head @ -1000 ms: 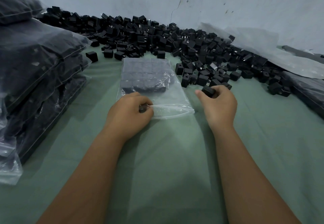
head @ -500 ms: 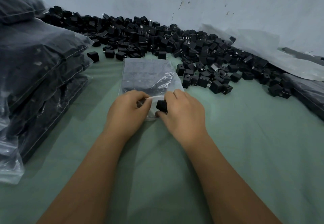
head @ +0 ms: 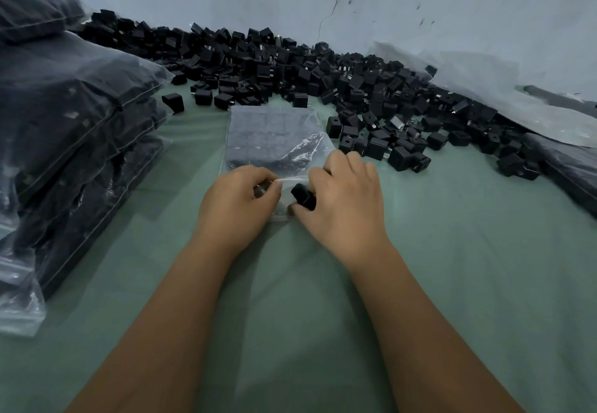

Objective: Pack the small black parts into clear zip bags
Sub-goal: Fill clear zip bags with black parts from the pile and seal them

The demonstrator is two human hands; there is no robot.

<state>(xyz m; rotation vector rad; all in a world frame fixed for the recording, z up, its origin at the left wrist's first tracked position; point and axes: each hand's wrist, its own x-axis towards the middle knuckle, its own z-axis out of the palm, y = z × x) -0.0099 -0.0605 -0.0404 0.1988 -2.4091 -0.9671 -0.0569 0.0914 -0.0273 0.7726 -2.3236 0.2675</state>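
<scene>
A clear zip bag lies flat on the green cloth, partly filled with rows of small black parts. My left hand pinches the bag's near open edge. My right hand holds one small black part between thumb and fingers right at the bag's mouth, close beside the left hand. A long heap of loose black parts stretches across the cloth behind the bag.
Filled zip bags are stacked high on the left. Empty clear bags lie at the right by the wall, with another filled bag at the right edge. Green cloth covers the surface.
My right hand lifted a black part from the heap's edge and carried it left to the bag's mouth. My left hand kept its pinch on the bag's edge.
</scene>
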